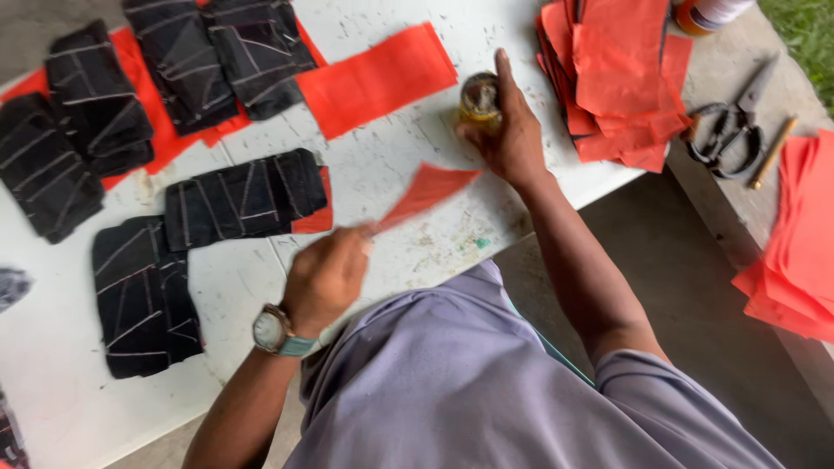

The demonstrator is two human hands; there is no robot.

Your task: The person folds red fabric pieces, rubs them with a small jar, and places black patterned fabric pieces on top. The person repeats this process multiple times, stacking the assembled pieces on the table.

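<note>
Head view of a gluing bench: the left hand [326, 278] pinches one narrow end of a red fabric strip [426, 191] between thumb and fingertips, the fingers closed tight on it, so that the strip runs up and away from the fingertips, its far end lifted just off the white table [261, 278] and blurred with motion. The right hand [512, 135] is wrapped about a small amber bottle [479, 97], fingers curled shut on its body with one finger laid straight along the side; the bottle stands upright on the table just beyond the free end of the strip. Further out from the right fingers lies a stack of red pieces [617, 78], with black scissors [725, 130] beyond it; a single red rectangle [378, 78] lies just left of the bottle. Out past the left knuckles lie black striped pieces [243, 200], some backed with red. As a judgement, the step goes best if the strip is laid flat before the bottle is brought over it, the pinch kept at the very end so the fingers stay clear of the wetted face, and the bottle tipped slowly so that its contents fall in a thin line along the strip and not on the table. A limp strip may fold on itself if held up too long
</note>
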